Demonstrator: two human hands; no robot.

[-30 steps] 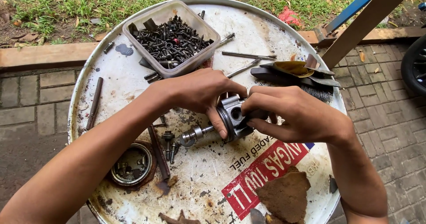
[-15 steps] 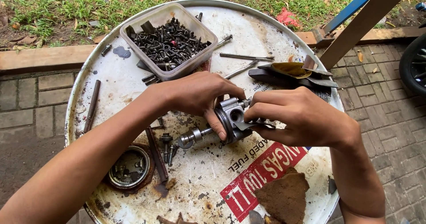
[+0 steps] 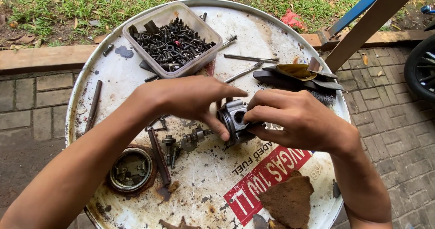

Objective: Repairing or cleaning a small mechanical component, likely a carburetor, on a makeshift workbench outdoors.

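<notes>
Above drum lid (image 3: 290, 43), piston (image 3: 234, 120) now turned upright, both hands still gripping

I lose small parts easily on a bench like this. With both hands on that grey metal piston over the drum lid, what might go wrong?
The grey metal piston is held only by fingertips of the left hand and right hand; a slip might drop it onto the loose bolts below. Anything small falling could roll off the white drum lid onto the brick paving.
</notes>
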